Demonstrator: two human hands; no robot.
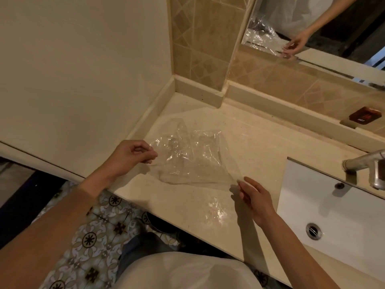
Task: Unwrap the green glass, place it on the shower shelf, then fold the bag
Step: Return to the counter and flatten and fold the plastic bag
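A clear, crinkled plastic bag is stretched just above the cream countertop. My left hand pinches the bag's left corner between thumb and fingers. My right hand pinches its lower right corner. The bag looks empty and fairly flat. The green glass and the shower shelf are not in view.
A white sink with a metal drain lies to the right, under a chrome tap. A mirror above the tiled backsplash reflects a hand and the bag. A dark "HOT" sticker is on the ledge. Patterned floor tiles show below.
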